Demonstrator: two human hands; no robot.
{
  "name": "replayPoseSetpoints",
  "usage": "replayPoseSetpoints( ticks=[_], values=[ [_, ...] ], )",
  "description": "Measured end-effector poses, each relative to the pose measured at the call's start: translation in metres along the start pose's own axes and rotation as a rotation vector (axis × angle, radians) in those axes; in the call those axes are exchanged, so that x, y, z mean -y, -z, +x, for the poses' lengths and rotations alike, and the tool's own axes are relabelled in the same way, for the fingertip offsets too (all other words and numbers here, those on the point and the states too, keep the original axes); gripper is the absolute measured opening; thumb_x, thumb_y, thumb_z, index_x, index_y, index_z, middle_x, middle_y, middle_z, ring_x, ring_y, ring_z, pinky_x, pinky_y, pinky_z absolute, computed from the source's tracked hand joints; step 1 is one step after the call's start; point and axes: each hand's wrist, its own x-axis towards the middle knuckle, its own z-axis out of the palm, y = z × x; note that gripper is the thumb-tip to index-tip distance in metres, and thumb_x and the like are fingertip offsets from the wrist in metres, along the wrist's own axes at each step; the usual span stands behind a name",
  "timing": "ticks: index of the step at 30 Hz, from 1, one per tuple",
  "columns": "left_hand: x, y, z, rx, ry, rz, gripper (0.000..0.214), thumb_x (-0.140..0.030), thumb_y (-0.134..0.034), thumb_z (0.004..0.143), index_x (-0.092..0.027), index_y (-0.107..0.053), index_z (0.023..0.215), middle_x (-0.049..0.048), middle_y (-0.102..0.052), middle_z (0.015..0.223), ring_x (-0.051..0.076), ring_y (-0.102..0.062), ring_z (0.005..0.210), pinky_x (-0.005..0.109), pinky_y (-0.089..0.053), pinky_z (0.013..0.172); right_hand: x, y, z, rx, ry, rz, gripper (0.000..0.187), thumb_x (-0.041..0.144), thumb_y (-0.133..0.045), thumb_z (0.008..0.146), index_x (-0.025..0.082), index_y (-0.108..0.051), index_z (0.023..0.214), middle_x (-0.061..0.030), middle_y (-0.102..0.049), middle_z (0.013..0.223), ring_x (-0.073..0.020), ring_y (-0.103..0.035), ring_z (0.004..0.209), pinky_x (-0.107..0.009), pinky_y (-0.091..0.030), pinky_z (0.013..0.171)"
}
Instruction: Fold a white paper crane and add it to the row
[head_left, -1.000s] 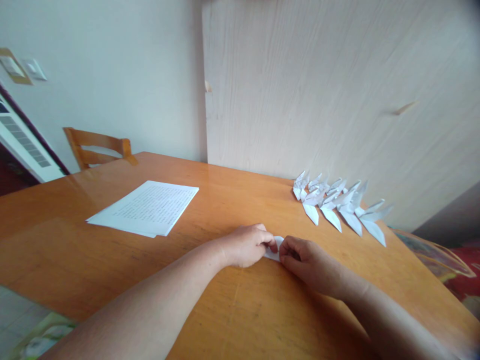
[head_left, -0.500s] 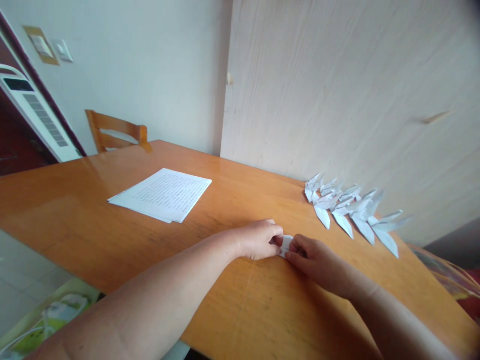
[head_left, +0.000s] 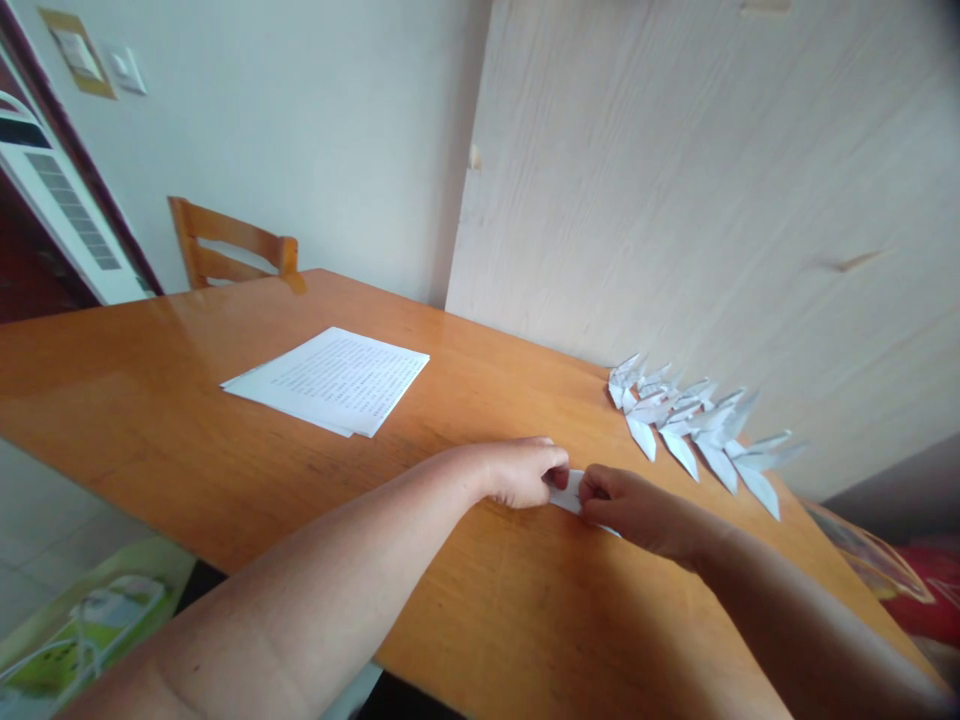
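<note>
Head view: a white paper piece (head_left: 568, 492) is held low at the tabletop (head_left: 487, 590), between the 2 hands. Its left end is covered by the fingertips of the left hand (head_left: 529, 473), which is curled nearly closed on it; its right part is gripped under the right hand (head_left: 622, 503), fingers folded in, almost a fist. Neither hand is nearer, since the paper is touched by both; it lies to the right of the left hand and to the left of the right. The long axis appears to be run left to right, slanted toward the near right, though both ends are partly hidden. No pointed tip is shown; a thin edge is exposed below the right hand, aimed near-right. Folded paper figures (head_left: 694, 430) are grouped beyond the right hand; written sheets (head_left: 330, 380) are stacked far left.
</note>
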Motion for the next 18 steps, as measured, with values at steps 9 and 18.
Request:
replayPoseSetpoints(
  ticks=[9,18],
  values=[
    [0.004,0.005,0.003,0.023,-0.022,0.015,0.039,-0.011,-0.059,0.071,-0.023,-0.062,0.107,0.003,-0.062,0.111,0.019,-0.06,0.096,0.025,-0.047,0.074,0.009,-0.005,0.009,-0.014,-0.118,-0.054,0.021,0.035,-0.061,0.076,0.021,-0.045,0.072,0.0046,-0.046,0.062,-0.0104,-0.039,0.054,-0.024,-0.026,0.049],
    [0.012,0.006,0.006,0.04,0.011,-0.119,0.044,-0.009,-0.057,0.069,-0.023,-0.06,0.11,0.0012,-0.067,0.108,0.017,-0.063,0.093,0.022,-0.047,0.068,0.019,-0.008,0.014,-0.036,-0.188,-0.089,0.034,0.049,-0.066,0.072,0.021,-0.048,0.071,0.0036,-0.048,0.06,-0.0099,-0.039,0.051,-0.024,-0.025,0.046]
  ],
)
